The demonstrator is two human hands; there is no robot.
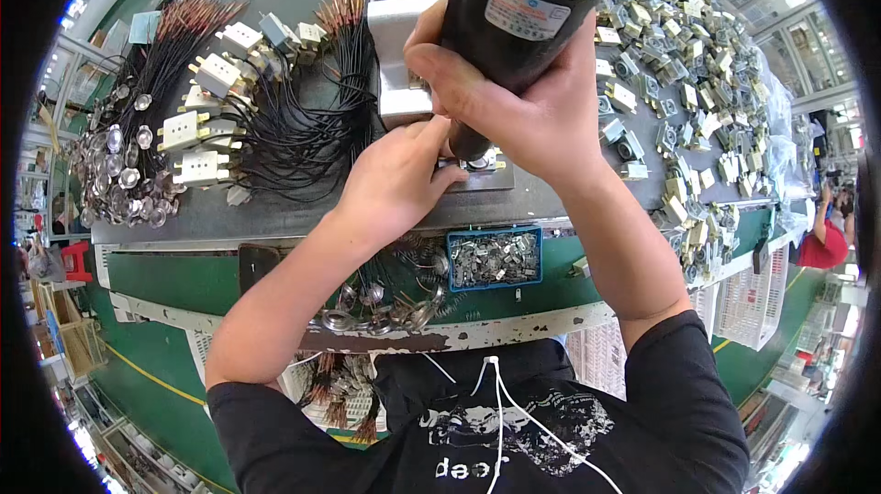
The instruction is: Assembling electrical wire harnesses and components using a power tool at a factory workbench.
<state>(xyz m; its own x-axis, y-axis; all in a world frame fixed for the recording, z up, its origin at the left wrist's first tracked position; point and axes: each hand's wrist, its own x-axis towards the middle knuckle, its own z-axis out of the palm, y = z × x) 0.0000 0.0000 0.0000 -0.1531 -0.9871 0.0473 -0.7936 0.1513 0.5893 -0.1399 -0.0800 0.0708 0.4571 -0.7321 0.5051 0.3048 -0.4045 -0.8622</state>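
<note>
A black power screwdriver (528, 17) stands nearly upright in my right hand (541, 109), whose fingers wrap around its body. The narrow lower end of the screwdriver comes down over a small metal part (479, 164) on a flat metal plate (491, 178). At that lower end, my left hand (395, 177) has its thumb and fingers closed in at the small part. What its fingertips pinch is mostly hidden behind the hand and the tool. Just beyond my hands stands a white block-shaped fixture (404, 102), partly covered by them.
Black wires (312, 141) with white connector blocks (197, 130) lie to the left, beside round clear-ended pieces (124, 150). Many small white and metal parts (679, 90) cover the table's right. A blue tray (496, 258) of metal pieces sits at the near edge, by metal rings (381, 310).
</note>
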